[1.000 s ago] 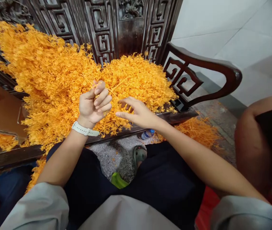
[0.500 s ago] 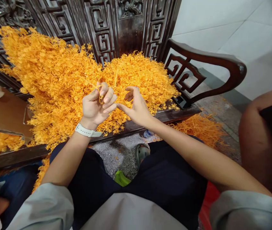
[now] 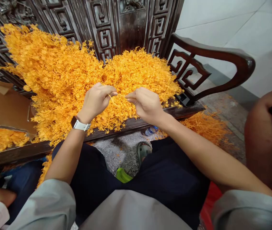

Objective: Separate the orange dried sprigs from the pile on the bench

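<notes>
My left hand (image 3: 97, 98) is closed, pinching a thin orange plastic stem (image 3: 120, 95) in front of the bench. Facing it, my right hand (image 3: 146, 103) pinches the other end of the same stem, so a short piece spans the gap between my fingertips. A loose end of the stem hangs below my left fingers. Behind and below both hands lies a large heap of orange plastic flower sprigs (image 3: 61, 70). My left wrist wears a watch with a white strap (image 3: 81, 126).
The heap rests on a dark carved wooden bench (image 3: 136, 124) with a curved armrest (image 3: 222, 59). A cardboard box (image 3: 4, 108) stands at left. Orange stems (image 3: 206, 127) lie on the floor at right, and a bottle (image 3: 151, 130) is under the bench. People sit close on both sides.
My left hand has turned from palm-up to knuckles-up, the stem still in it. My right hand, empty-looking with fingers apart before, has closed on the stem. The view has shifted slightly.
</notes>
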Available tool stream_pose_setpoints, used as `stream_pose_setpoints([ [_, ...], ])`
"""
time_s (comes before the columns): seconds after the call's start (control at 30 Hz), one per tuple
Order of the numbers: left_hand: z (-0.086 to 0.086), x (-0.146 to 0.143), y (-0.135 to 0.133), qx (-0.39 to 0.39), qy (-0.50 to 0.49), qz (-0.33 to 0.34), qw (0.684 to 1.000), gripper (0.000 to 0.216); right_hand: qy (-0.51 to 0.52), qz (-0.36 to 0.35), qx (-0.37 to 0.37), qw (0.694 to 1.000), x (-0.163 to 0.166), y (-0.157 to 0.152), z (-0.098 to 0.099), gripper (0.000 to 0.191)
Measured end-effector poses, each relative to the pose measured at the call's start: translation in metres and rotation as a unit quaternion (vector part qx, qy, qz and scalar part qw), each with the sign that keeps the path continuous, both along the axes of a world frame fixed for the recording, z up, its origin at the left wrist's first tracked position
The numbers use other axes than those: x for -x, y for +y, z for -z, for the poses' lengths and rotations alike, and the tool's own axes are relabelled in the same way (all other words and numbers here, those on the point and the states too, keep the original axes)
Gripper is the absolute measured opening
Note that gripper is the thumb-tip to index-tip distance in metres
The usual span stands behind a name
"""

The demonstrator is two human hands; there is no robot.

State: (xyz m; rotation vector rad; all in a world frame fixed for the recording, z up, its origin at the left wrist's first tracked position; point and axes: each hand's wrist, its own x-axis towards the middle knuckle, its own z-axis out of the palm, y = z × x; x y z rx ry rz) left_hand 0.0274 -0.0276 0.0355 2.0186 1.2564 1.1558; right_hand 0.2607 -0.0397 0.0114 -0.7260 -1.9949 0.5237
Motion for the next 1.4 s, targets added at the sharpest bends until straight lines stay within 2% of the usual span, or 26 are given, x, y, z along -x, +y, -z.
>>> stream_pose_setpoints([
  [0.13, 0.0, 0.012, 0.009, -0.065, 0.113, 0.002, 0.991, 0.016, -0.04, 0.044, -0.106, 0.993, -0.016, -0.003, -0.01, 0.038],
  [0.2, 0.002, 0.026, 0.017, -0.088, 0.138, -0.042, 0.986, 0.017, 0.005, 0.072, -0.157, 0.985, -0.023, -0.019, -0.022, 0.038],
  [0.27, 0.006, 0.048, 0.027, -0.086, 0.15, -0.108, 0.979, 0.02, 0.035, 0.053, -0.199, 0.978, -0.027, -0.046, -0.036, 0.034],
  [0.3, 0.008, 0.059, 0.032, -0.072, 0.143, -0.14, 0.977, 0.022, 0.026, 0.011, -0.202, 0.979, -0.027, -0.06, -0.043, 0.03],
  [0.33, 0.009, 0.07, 0.036, -0.06, 0.116, -0.157, 0.979, 0.023, -0.028, -0.07, -0.175, 0.982, -0.027, -0.073, -0.048, 0.027],
  [0.37, 0.009, 0.079, 0.039, -0.055, 0.074, -0.167, 0.982, 0.023, -0.093, -0.174, -0.13, 0.972, -0.026, -0.082, -0.052, 0.025],
  [0.43, 0.008, 0.086, 0.042, -0.06, -0.019, -0.157, 0.986, 0.025, -0.19, -0.382, -0.006, 0.904, -0.024, -0.086, -0.056, 0.027],
  [0.47, 0.007, 0.084, 0.041, -0.07, -0.056, -0.143, 0.986, 0.027, -0.168, -0.443, 0.055, 0.879, -0.024, -0.08, -0.056, 0.033],
  [0.5, 0.006, 0.08, 0.04, -0.081, -0.079, -0.125, 0.986, 0.028, -0.102, -0.464, 0.106, 0.874, -0.024, -0.069, -0.054, 0.042],
  [0.53, 0.004, 0.073, 0.038, -0.089, -0.091, -0.106, 0.986, 0.029, -0.011, -0.445, 0.142, 0.884, -0.024, -0.055, -0.051, 0.053],
  [0.57, 0.003, 0.065, 0.036, -0.097, -0.096, -0.087, 0.987, 0.031, 0.089, -0.393, 0.172, 0.899, -0.025, -0.039, -0.047, 0.063],
  [0.63, 0.0, 0.048, 0.031, -0.1, -0.098, -0.051, 0.989, 0.035, 0.259, -0.244, 0.245, 0.902, -0.026, -0.009, -0.037, 0.072],
  [0.73, -0.004, 0.025, 0.022, -0.081, -0.098, -0.004, 0.992, 0.039, 0.342, -0.071, 0.399, 0.848, -0.024, 0.019, -0.023, 0.061],
  [0.77, -0.004, 0.019, 0.019, -0.074, -0.095, 0.012, 0.993, 0.038, 0.34, -0.041, 0.43, 0.835, -0.023, 0.024, -0.019, 0.062],
  [0.8, -0.004, 0.014, 0.016, -0.067, -0.089, 0.029, 0.993, 0.037, 0.317, -0.03, 0.435, 0.842, -0.022, 0.026, -0.015, 0.063],
  [0.83, -0.004, 0.011, 0.014, -0.062, -0.083, 0.046, 0.994, 0.036, 0.281, -0.034, 0.417, 0.864, -0.023, 0.027, -0.013, 0.062],
  [0.9, -0.002, 0.007, 0.013, -0.06, -0.071, 0.065, 0.994, 0.035, 0.198, -0.038, 0.315, 0.928, -0.024, 0.024, -0.013, 0.049],
  [0.97, 0.001, 0.008, 0.016, -0.066, -0.051, 0.053, 0.995, 0.035, 0.11, -0.014, 0.168, 0.98, -0.024, 0.014, -0.016, 0.035],
  [1.03, 0.005, 0.009, 0.02, -0.076, -0.019, 0.028, 0.997, 0.034, 0.019, -0.005, 0.004, 1.0, -0.019, -0.004, -0.022, 0.029],
  [1.1, 0.009, 0.007, 0.024, -0.084, 0.01, 0.03, 0.996, 0.03, -0.102, -0.035, -0.167, 0.98, -0.009, -0.027, -0.028, 0.026],
  [1.17, 0.012, 0.0, 0.025, -0.093, 0.037, 0.06, 0.993, 0.024, -0.228, -0.07, -0.302, 0.923, 0.003, -0.048, -0.036, 0.026],
  [1.2, 0.013, -0.005, 0.025, -0.099, 0.049, 0.074, 0.991, 0.023, -0.279, -0.072, -0.337, 0.897, 0.008, -0.055, -0.041, 0.026],
  [1.27, 0.014, -0.012, 0.026, -0.111, 0.078, 0.089, 0.987, 0.02, -0.346, -0.052, -0.338, 0.873, 0.012, -0.066, -0.053, 0.024],
  [1.3, 0.015, -0.013, 0.028, -0.118, 0.091, 0.085, 0.985, 0.019, -0.356, -0.05, -0.318, 0.877, 0.011, -0.072, -0.059, 0.024],
  [1.33, 0.016, -0.011, 0.032, -0.126, 0.103, 0.068, 0.984, 0.018, -0.354, -0.072, -0.281, 0.889, 0.007, -0.08, -0.065, 0.023],
  [1.4, 0.017, 0.003, 0.042, -0.128, 0.115, -0.003, 0.985, 0.017, -0.324, -0.174, -0.192, 0.91, -0.01, -0.107, -0.074, 0.017],
])
